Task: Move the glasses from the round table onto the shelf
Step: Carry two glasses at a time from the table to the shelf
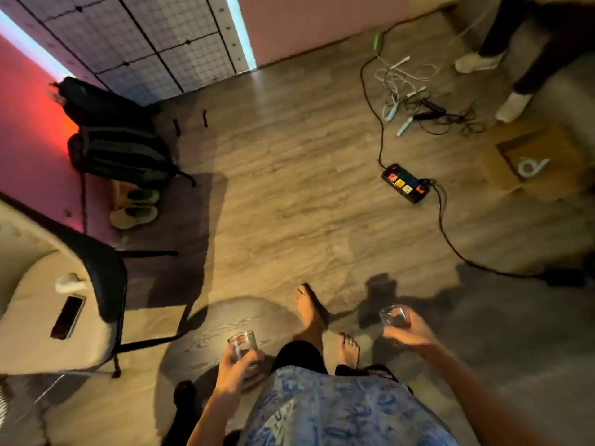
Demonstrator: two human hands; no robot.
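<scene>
I look straight down at a wooden floor with my bare feet in view. My left hand [236, 370] is wrapped around a clear drinking glass [242, 344], held upright in front of my body at the lower middle. My right hand [410, 331] holds a second clear glass [393, 314] out to the right, slightly tilted. Both glasses hang above the floor. No round table and no shelf are in view.
A black power strip [405, 183] and its cable cross the floor at right, with tangled cords [418, 101] beyond. Backpacks [119, 149] and shoes [136, 207] line the left wall. A dark chair [106, 284] and a phone [68, 316] on a pale surface are at left. Another person's legs [512, 75] stand top right beside a cardboard box [534, 162].
</scene>
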